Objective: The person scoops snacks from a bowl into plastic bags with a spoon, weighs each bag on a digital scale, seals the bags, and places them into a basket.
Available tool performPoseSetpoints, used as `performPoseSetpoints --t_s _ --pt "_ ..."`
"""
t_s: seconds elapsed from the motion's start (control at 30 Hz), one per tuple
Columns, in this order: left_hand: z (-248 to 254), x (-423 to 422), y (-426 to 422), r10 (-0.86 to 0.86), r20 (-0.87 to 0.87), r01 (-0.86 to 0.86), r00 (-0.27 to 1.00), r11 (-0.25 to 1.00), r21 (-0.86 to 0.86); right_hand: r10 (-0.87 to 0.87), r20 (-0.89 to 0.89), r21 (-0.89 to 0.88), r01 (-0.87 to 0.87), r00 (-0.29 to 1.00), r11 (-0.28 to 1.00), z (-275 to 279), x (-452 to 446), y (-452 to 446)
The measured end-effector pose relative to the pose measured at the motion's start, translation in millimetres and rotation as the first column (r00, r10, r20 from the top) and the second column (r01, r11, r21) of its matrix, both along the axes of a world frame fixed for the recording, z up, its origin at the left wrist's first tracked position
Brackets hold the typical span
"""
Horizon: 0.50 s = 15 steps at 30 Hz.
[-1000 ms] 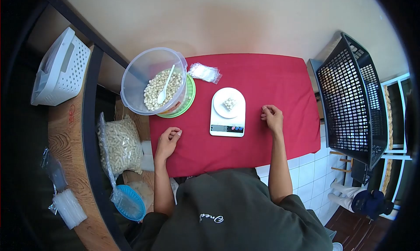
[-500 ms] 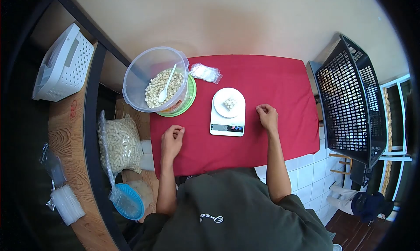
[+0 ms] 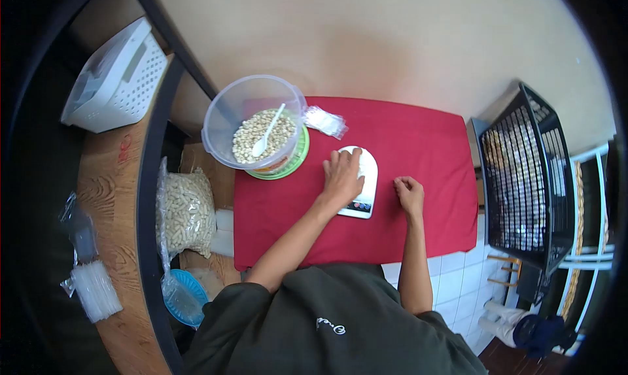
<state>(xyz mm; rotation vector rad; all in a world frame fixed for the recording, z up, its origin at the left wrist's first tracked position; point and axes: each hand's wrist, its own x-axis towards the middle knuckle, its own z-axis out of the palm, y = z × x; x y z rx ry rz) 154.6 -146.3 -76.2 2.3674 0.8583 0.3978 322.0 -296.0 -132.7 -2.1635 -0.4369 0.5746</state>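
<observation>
My left hand (image 3: 342,179) is over the white digital kitchen scale (image 3: 369,187), its fingers and thumb bent around the spot on the round pan where a small clear bag of pale round nuts lay. The hand now hides most of that bag. To the right of the scale, my right hand (image 3: 410,195) rests with its fingers curled together, and nothing shows in it. A clear plastic tub (image 3: 219,130) stands at the table's back left. It holds loose pale nuts (image 3: 252,136) and a white spoon (image 3: 261,143). Under the tub is a green lid (image 3: 299,156).
Clear plastic bags (image 3: 326,122) lie behind the scale on the red cloth (image 3: 418,139). A black crate (image 3: 523,172) stands at right. On the left are a wooden shelf (image 3: 111,179), a white basket (image 3: 127,81) and a sack of pale pieces (image 3: 188,211). A person (image 3: 530,332) is at lower right.
My left hand has moved from the table's left side onto the scale pan, covering the small bag. My right hand stays beside the scale. The whole view has shifted slightly.
</observation>
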Motion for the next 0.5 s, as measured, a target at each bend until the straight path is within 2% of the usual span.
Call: performPoseSetpoints --t_s 0.1,0.13,0.2,0.23,0.3,0.33,0.4,0.43,0.47,0.5 --pt "-15 4 0 0.052 0.012 -0.052 0.999 0.999 0.012 0.041 0.074 0.026 -0.043 0.996 0.999 -4 11 -2" --pt "-17 2 -1 0.067 0.047 -0.067 0.997 0.998 -0.006 0.054 0.101 0.04 -0.058 0.993 0.998 11 8 7" --pt "-22 -1 -1 0.096 0.119 -0.092 0.988 0.995 -0.037 0.081 0.126 0.059 -0.088 0.989 0.994 60 0 26" --pt "-22 -4 0 0.11 0.116 -0.106 0.987 0.994 -0.033 0.138 0.215 0.122 -0.167 0.967 0.978 87 -5 42" --pt "-21 -8 3 0.108 0.203 -0.077 0.973 0.985 -0.155 0.259 0.372 0.178 -0.342 0.891 0.923 146 -24 76" --pt "-25 -10 4 0.124 0.242 -0.082 0.962 0.981 -0.174 0.328 0.435 0.17 -0.434 0.838 0.885 173 -38 94" --pt "-29 -11 4 0.146 0.294 -0.087 0.945 0.975 -0.205 0.453 0.554 0.219 -0.648 0.698 0.73 201 -63 133" --pt "-30 -12 4 0.167 0.349 -0.084 0.922 0.967 -0.241 0.539 0.535 0.217 -0.722 0.65 0.657 209 -77 153" --pt "-29 -13 3 0.169 0.357 -0.115 0.919 0.979 -0.169 0.669 0.471 0.135 -0.797 0.575 0.589 225 -93 173" --pt "-26 -15 6 0.173 0.357 -0.121 0.918 0.979 -0.163 0.73 0.519 0.081 -0.875 0.446 0.477 221 -102 194"
